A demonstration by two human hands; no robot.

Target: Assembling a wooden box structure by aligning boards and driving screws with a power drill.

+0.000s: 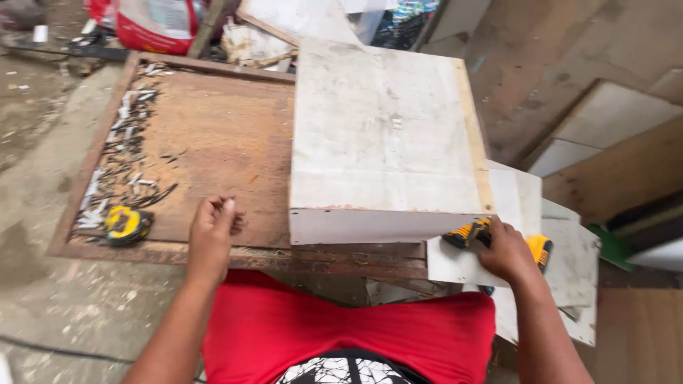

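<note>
A white laminated board box lies on a rusty brown worktable. My right hand grips a yellow and black power drill, its nose pressed against the box's near right corner. My left hand hovers over the table's front edge, left of the box, fingers curled together; whether they pinch something small is unclear.
A yellow tape measure and several loose screws and nails lie along the table's left side. White board offcuts sit under the drill. A red sack stands at the back. Wooden panels lean on the right.
</note>
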